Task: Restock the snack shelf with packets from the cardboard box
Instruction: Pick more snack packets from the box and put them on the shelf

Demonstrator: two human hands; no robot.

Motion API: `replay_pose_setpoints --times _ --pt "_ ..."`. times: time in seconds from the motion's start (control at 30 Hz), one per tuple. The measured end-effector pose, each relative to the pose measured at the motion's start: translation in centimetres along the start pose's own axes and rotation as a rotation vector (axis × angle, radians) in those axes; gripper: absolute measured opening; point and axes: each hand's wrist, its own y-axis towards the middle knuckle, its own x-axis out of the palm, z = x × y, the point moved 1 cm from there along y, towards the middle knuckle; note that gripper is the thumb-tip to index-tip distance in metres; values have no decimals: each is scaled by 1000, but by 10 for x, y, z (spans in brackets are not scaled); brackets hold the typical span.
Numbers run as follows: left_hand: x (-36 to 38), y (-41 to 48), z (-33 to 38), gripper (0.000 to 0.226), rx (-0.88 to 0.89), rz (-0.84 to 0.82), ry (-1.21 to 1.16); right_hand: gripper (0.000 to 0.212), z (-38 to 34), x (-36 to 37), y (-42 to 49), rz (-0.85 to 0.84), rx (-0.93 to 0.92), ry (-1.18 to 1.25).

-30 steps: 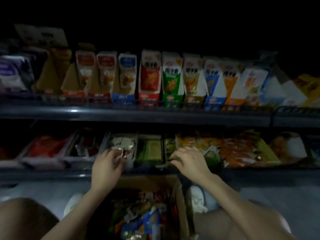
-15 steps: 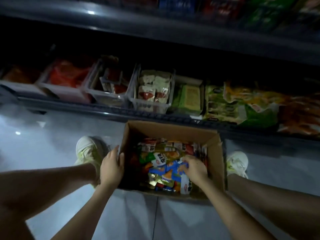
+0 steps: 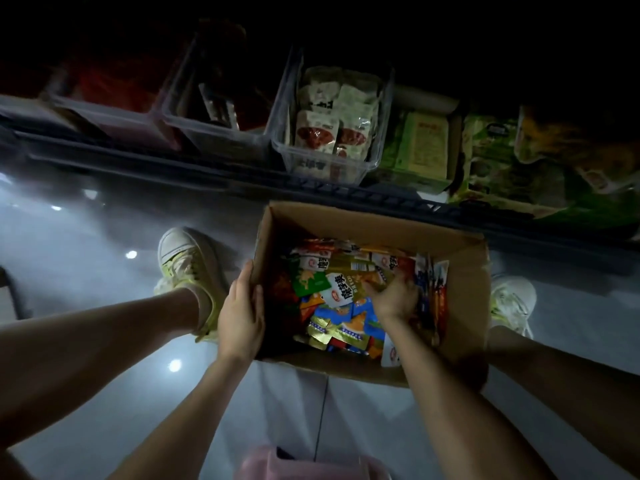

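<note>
An open cardboard box [image 3: 464, 306] sits on the floor between my feet, filled with several colourful snack packets [image 3: 341, 289]. My left hand [image 3: 242, 315] grips the box's left wall. My right hand [image 3: 394, 296] is inside the box, palm down, fingers curled into the packets; the frame does not show whether it holds one. Beyond the box runs the bottom snack shelf [image 3: 242, 174], with a clear bin of white-and-red packets [image 3: 332, 133] directly behind the box.
Two more clear bins [image 3: 207, 109] stand to the left on the shelf, green packs [image 3: 426, 147] to the right. My shoes [image 3: 183, 268] flank the box on a glossy grey floor. Something pink [image 3: 277, 462] lies at the bottom edge.
Both hands left the shelf bins and came down to the box. The left took hold of its wall; the right went into the packets and pushed further forward. The view tilted down.
</note>
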Motion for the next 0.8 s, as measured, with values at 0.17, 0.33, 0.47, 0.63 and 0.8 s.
replay_pose_setpoints --times 0.17,0.33,0.47,0.63,0.8 --pt "0 0 0 50 -3 -5 7 55 2 3 -4 24 181 525" --pt "-4 0 -1 52 22 -40 39 51 25 -23 -19 -79 190 764" --pt "-14 -4 -1 46 48 13 117 65 40 -60 -41 -95 27 734" --pt "-32 -9 33 35 101 149 145 62 36 -113 -61 -243 -113 924" --pt "-31 -18 82 37 280 -173 -10 58 17 -149 -78 -447 -238 965"
